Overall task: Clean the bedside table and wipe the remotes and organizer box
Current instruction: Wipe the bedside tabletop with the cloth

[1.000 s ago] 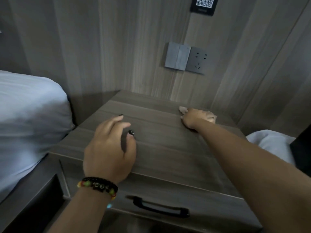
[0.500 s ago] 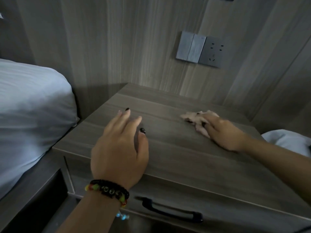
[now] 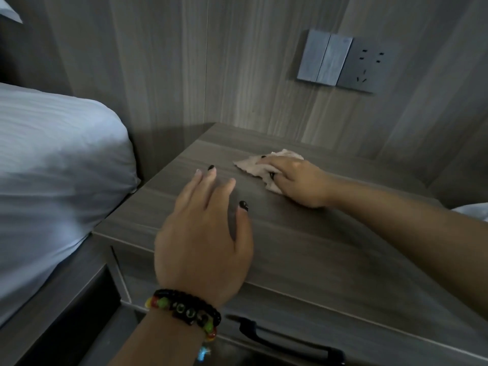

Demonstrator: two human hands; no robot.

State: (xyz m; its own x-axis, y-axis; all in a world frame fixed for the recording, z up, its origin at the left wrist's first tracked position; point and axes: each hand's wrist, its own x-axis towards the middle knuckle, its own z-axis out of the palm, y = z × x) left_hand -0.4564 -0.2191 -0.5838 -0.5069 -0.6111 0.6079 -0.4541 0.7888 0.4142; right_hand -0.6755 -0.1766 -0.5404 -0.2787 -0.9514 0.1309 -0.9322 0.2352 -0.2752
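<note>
The wood-grain bedside table [image 3: 330,247] fills the middle of the view. My right hand [image 3: 301,180] presses a crumpled beige cloth [image 3: 253,165] flat against the tabletop near its back. My left hand [image 3: 206,233] rests palm down near the table's front left, fingers spread, holding nothing. A beaded bracelet sits on that wrist. No remotes or organizer box are in view.
A white pillow [image 3: 52,167] lies on the bed to the left of the table. A wall switch and socket [image 3: 340,62] are mounted on the panelled wall behind. The drawer's black handle [image 3: 285,342] is below the front edge. White bedding [image 3: 472,210] shows at the right.
My right hand has dragged the cloth leftward from the table's back right toward its middle. My left hand stays resting near the front left. The view has shifted closer.
</note>
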